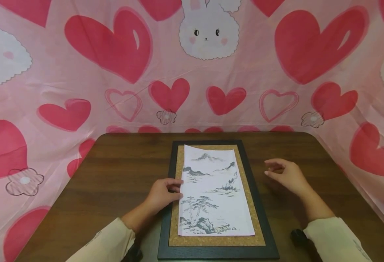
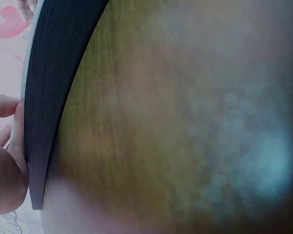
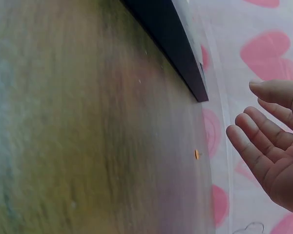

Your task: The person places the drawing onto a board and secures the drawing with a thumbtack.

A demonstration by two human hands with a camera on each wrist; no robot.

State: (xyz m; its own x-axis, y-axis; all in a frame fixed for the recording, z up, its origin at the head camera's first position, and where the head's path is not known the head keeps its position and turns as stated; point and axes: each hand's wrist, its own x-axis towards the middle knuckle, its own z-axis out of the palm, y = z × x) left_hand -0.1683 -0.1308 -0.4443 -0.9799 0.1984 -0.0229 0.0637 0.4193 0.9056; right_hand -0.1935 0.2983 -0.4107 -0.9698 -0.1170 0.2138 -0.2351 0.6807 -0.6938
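A sheet of paper [image 1: 218, 214] printed with an ink landscape of mountains and pine trees lies on a dark-framed cork board [image 1: 185, 241]. Its upper left corner lifts slightly. My left hand [image 1: 162, 194] touches the sheet's left edge, thumb and index fingertips set apart along it. To the right of the board, my right hand [image 1: 289, 177] hovers over the table, thumb and fingers loosely bent and apart. In the right wrist view, nothing shows between those fingers. A small gold thumbtack [image 3: 197, 154] lies on the table near that hand.
The brown wooden table [image 1: 113, 160] extends on both sides of the board. Behind it hangs a pink cloth [image 1: 257, 72] with hearts and rabbits. The board's dark frame [image 2: 51, 73] stands slightly above the tabletop.
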